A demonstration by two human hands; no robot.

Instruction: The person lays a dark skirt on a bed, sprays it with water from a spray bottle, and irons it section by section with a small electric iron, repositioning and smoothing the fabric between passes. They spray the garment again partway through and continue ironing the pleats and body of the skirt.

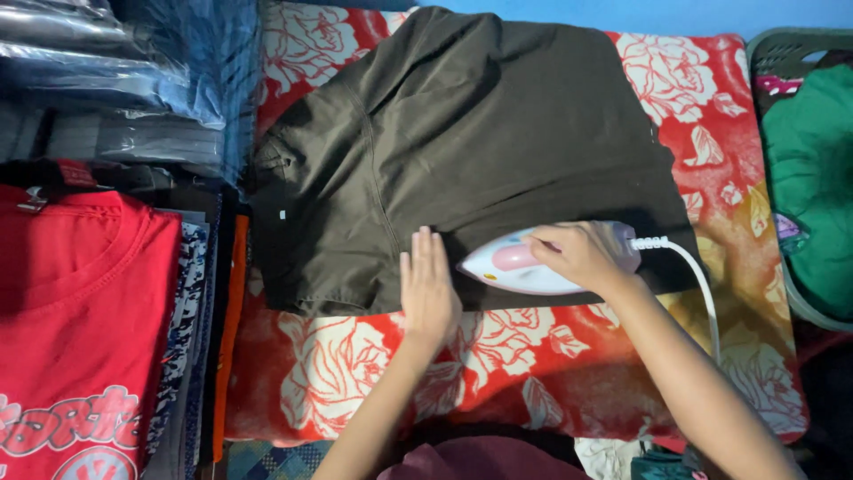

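- Right hand (577,253): fingers wrapped around the handle of a white-and-pink electric iron (524,265); grip closed on it.
- Iron sits sole-down on the lower edge of a dark olive garment (480,142), tip pointing toward the left hand.
- White cord (697,276) leaves the iron's rear and curves down along the right forearm.
- Left hand (428,289): flat, fingers together and extended, palm pressed on the garment's lower hem, just beside the iron's tip; holds nothing.
- Garment lies spread over a red blanket with white rose print (355,373), which covers the ironing surface.
- Left of the blanket: a red T-shirt with printed graphic (80,311) on top of a stack of folded clothes; plastic-wrapped dark garments (107,80) above it.
- Right edge: a basket (791,53) containing green cloth (813,169).
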